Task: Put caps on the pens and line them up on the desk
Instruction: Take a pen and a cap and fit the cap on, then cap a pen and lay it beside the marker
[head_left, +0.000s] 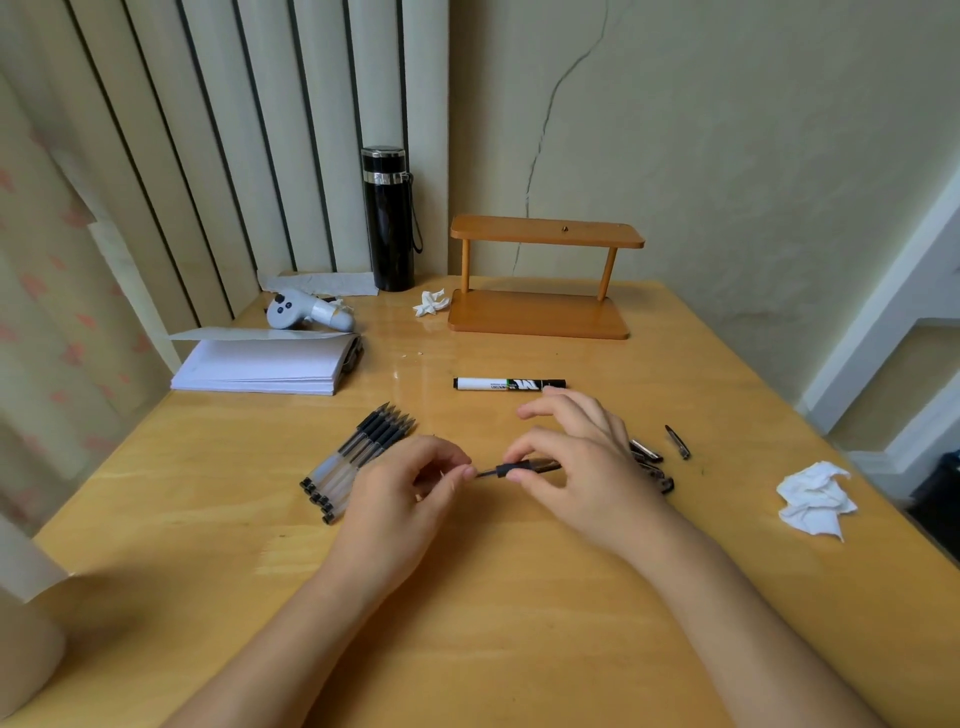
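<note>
Head view, looking down on worktop (519, 597). At centre, right hand (576, 457) pinching gel pen (519, 467) by its dark grip between thumb and fingers (524, 451); barrel roughly level just above the worktop, tip toward 9 o'clock. Left hand (400, 488) at 9 o'clock of the pen, fingers curled, fingertips meeting the tip end; contents of that pinch, if any, not discernible. Row of uncapped pens (358, 457) at 9 o'clock of the left hand, lying side by side and touching on the worktop, tips toward 1 o'clock. Loose caps (649, 462) heaped at 3 o'clock of the right hand, partly hidden by it; single cap (678, 441) just beside them, apart. Marker (509, 384) at 12 o'clock of the hands, lying crosswise. Farther off: notepad (260, 364) at 10 o'clock, controller (306, 312) and black flask (389, 218) beyond it, wooden shelf (540, 275) at 12 o'clock, crumpled tissue (813, 499) at 3 o'clock.
</note>
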